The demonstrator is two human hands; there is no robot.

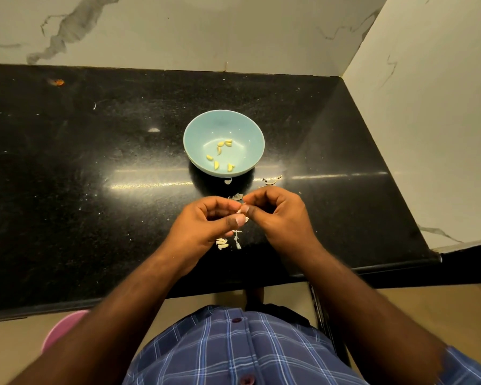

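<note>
My left hand (pixel 206 222) and my right hand (pixel 278 212) meet above the black counter, fingers curled, and together pinch a small garlic clove (pixel 241 211) that is mostly hidden between the fingertips. Beyond the hands stands a light blue bowl (pixel 200 134) with several peeled yellowish cloves (pixel 220 155) in it. Under my left hand lie unpeeled cloves (pixel 222 243) and a few bits of white skin (pixel 237 240) on the counter.
Papery skin scraps (pixel 271 180) lie between the bowl and my hands. The black stone counter (pixel 95 176) ends at a marbled wall behind and at the right. A pink object (pixel 64 329) shows below the counter's front edge at left.
</note>
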